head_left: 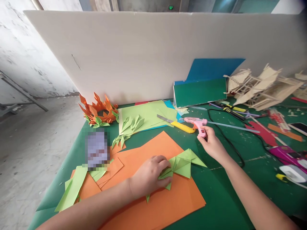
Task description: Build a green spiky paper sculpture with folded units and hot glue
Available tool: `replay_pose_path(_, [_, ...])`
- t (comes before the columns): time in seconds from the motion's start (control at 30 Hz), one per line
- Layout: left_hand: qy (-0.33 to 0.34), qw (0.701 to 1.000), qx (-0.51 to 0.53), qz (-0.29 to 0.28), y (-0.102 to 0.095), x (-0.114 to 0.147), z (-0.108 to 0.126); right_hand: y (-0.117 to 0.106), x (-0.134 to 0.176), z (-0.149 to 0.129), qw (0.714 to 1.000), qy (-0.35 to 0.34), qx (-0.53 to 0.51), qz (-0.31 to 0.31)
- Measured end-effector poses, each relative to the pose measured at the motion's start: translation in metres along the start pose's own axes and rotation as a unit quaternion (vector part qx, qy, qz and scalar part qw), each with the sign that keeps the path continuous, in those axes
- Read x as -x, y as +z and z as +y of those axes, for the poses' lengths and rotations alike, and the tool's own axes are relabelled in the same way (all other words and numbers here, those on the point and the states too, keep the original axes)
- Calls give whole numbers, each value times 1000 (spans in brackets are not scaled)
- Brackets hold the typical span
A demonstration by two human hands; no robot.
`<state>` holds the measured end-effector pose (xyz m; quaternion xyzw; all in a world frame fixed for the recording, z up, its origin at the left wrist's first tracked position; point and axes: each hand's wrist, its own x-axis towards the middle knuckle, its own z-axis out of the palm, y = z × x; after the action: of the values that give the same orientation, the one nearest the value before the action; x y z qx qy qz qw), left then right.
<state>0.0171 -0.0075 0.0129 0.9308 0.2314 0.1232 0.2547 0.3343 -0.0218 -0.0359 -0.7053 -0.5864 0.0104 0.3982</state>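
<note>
"While the right hand (211,145) grips the pink glue gun (196,120), where does the left hand (151,175) lie?"

"On the green folded paper (183,164), over the orange sheets (168,204) at the near side of the table (223,198). Its fingers and thumb curl about one end; whether they pinch it or only press it down, one cannot tell."

"And the right hand's hold?"

"Thumb and fingers close on the handle. The nozzle points left, and a clear glue stick (232,126) juts from the back — long and straight."

"What lies near the nozzle?"

"A yellow cutter (183,126), its blade out over the light green sheets (148,110). A black cable (225,137) curves across the table past the right hand."

"Anything folded elsewhere?"

"Yes — a ring of orange and green folds (94,111) stands at the far left, before the pale board (144,54). Pointed green pieces (131,124) rest on the light green sheets. Far to the right stands a wooden model (266,88), beside a dark green panel (200,92) that leans against the board."
</note>
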Motion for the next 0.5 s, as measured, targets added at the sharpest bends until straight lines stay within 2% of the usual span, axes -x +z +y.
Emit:
replay_pose_path(0.07, [5,1000,-9,-2,0,0,0,-5,2,-18,997,-44,69,10])
replay_pose_path(0.13, [10,1000,-18,0,0,1,0,-13,6,-41,994,-82,68,-32])
replay_pose_path(0.2, [12,1000,-26,4,2,1,-1,-23,12,-66,985,-83,7,-151])
replay_pose_path(0.27, [14,999,-35,8,4,0,-3,-30,19,-87,956,-83,-51,-276])
replay_pose_path(0.33, [16,999,-42,7,5,0,-4,-31,25,-100,934,-79,-70,-342])
replay_pose_path(0.4, [15,999,-45,6,6,-1,-5,-27,30,-106,927,-63,-72,-362])
replay_pose_path(0.5, [8,999,-46,3,6,-1,-4,-17,33,-105,931,-46,-70,-355])
